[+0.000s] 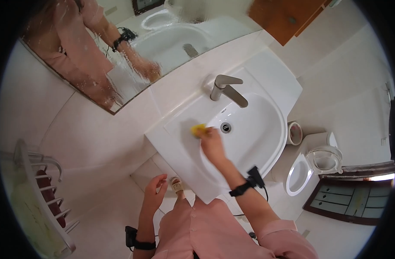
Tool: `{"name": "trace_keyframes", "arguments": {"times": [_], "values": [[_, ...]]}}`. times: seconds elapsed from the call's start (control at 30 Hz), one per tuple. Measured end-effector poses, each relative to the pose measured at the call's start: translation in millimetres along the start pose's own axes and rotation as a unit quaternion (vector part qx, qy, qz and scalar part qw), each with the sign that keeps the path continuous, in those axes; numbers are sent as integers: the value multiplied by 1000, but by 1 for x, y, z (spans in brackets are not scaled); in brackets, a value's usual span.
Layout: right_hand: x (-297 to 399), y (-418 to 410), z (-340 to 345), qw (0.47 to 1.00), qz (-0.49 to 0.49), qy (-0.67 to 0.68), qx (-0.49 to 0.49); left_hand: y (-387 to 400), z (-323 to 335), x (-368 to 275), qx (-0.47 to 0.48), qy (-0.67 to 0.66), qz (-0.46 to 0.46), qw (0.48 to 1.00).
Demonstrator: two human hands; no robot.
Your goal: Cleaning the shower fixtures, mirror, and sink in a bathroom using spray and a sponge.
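Note:
My right hand [212, 145] is closed on a yellow sponge or cloth [197, 129], slightly blurred, over the left part of the white ceramic washbasin [262, 142]. The metal single-lever faucet [228, 90] stands behind the bowl, its spout pointing over it, and the round drain [226, 127] lies just right of my right hand. My left hand [156, 191] hangs beside the basin's front left edge, fingers loosely bent and apart, touching nothing that I can see. Black wrist straps with small devices are on both forearms.
Above the basin is a wet, streaked mirror [171, 42], near an orange-brown cabinet [281, 19]. A small bin [295, 133] and a toilet [299, 174] with its lid raised stand at the right. A wire rack [52, 191] hangs at the left. Tiled floor shows below.

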State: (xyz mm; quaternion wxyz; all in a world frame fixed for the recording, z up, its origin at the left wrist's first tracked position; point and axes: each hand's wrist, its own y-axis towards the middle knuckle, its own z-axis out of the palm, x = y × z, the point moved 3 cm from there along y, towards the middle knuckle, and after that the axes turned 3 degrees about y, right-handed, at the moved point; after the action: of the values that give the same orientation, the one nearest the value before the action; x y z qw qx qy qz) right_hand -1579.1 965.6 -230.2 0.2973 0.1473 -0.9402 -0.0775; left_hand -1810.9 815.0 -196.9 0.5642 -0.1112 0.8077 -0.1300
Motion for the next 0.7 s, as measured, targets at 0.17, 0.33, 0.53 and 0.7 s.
{"name": "trace_keyframes", "arguments": {"times": [0.17,0.33,0.53,0.7], "values": [[33,30,56,984,-144,-107,13,-11,-6,1,-6,-9,-10,1000],[-12,86,38,991,25,-117,-65,-24,-15,4,-15,-12,-36,999],[37,58,74,984,-123,-127,-12,-31,-18,25,-21,-22,-63,998],[-4,107,57,988,18,-130,-82,-26,-19,27,-15,-23,-58,998]]}}
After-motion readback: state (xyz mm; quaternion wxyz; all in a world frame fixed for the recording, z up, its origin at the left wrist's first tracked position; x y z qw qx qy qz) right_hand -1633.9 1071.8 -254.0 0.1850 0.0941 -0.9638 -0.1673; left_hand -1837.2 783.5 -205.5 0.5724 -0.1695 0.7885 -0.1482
